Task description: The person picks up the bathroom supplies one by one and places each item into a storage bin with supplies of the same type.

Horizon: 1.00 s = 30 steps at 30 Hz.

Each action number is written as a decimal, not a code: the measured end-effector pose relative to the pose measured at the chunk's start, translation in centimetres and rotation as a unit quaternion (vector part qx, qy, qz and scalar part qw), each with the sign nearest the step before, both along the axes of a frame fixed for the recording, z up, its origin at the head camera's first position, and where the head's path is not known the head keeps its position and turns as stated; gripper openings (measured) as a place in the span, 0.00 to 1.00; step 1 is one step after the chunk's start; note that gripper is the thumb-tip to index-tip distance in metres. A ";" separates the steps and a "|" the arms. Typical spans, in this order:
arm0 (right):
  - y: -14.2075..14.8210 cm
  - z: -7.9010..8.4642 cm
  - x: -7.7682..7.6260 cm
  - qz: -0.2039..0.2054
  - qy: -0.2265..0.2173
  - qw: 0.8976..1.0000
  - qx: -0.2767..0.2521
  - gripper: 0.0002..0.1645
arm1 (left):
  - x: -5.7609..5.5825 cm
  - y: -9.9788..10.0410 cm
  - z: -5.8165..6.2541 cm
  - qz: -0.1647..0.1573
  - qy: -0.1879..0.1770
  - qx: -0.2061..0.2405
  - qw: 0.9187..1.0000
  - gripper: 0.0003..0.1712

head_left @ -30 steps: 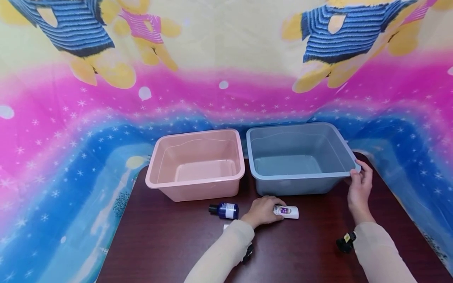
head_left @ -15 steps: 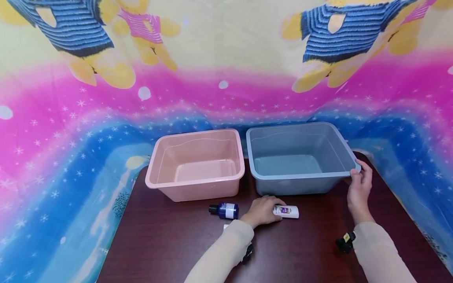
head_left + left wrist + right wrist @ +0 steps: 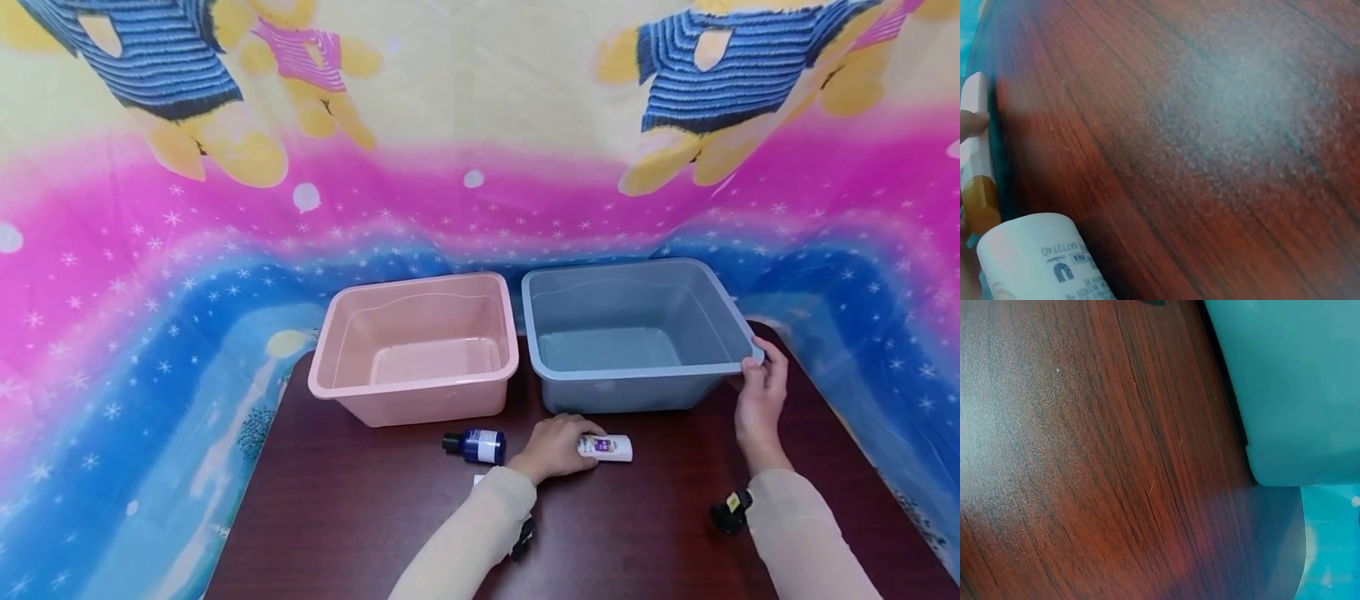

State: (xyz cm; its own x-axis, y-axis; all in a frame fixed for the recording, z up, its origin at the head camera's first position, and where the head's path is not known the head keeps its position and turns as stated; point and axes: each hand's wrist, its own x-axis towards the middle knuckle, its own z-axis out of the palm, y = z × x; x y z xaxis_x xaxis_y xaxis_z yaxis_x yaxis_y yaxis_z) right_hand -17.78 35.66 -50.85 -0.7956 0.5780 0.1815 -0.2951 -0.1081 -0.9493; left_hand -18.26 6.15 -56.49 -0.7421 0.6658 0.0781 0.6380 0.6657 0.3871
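White bottle point(image 3: 611, 448) — in left hand point(image 3: 555, 447), near blue tub point(image 3: 622, 395)

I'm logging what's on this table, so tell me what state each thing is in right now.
Purple-labelled white bottle: lying flat, gripped by the left hand
Dark blue bottle: lying on its side, capped
White container: partly out of frame, closure unclear
Pink basin: upright, uncovered
Blue-grey basin: upright, uncovered, gripped by the right hand

Bare tabletop point(image 3: 622, 533) lies open between the left sleeve point(image 3: 465, 542) and right sleeve point(image 3: 806, 533). The pink basin point(image 3: 423, 409) and blue basin point(image 3: 622, 394) bar the far side, a narrow gap between them; beside the left grip point(image 3: 557, 447) lies a dark-blue bottle point(image 3: 478, 447).
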 end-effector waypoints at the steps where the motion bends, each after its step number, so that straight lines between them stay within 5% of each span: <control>1: 0.0 0.0 0.0 -0.001 -0.002 1.000 0.002 0.24 | 0.0 0.0 0.1 -0.001 0.003 0.001 1.000 0.24; 30: -0.1 -0.3 -0.2 -0.011 0.018 1.000 0.009 0.23 | 1.9 -0.8 3.9 -0.037 0.028 0.050 0.998 0.24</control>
State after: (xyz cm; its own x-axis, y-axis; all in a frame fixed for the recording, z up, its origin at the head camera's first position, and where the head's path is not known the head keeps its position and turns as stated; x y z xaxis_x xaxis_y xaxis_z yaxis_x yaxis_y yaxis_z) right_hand -18.00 35.56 -51.15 -0.7761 0.5911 0.2199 -0.3306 -0.0844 -0.9400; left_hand -16.40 5.32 -52.57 -0.6837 0.7056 0.1861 0.7063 0.5757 0.4120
